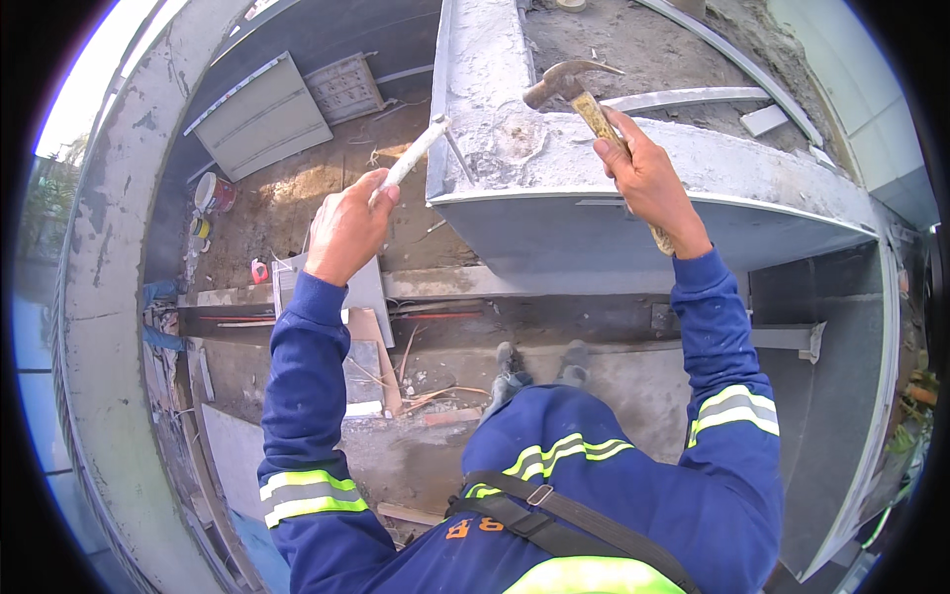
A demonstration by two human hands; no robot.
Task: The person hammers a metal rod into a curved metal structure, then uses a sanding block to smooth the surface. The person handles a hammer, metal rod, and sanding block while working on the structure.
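My left hand (346,230) is closed around a whitish rod-like handle (414,153). A thin metal piece (458,156) runs down at an angle from the handle's far end, its tip at the rough top of a mortar-covered wall (480,74), near the corner. I cannot make out the exact kind of this tool. In my right hand (648,183) is a claw hammer (572,87) with a worn yellowish handle. The hammer head is raised over the wall top, right of the metal piece, and looks apart from it. A rough round patch (520,134) of mortar lies between them.
A grey panel (262,117) leans at the far left beside a white bucket (215,193). Boards and wood strips (368,346) lie on the lower floor near my boots (508,358). A concrete beam (104,297) curves along the left; a grey panel wall (826,396) stands right.
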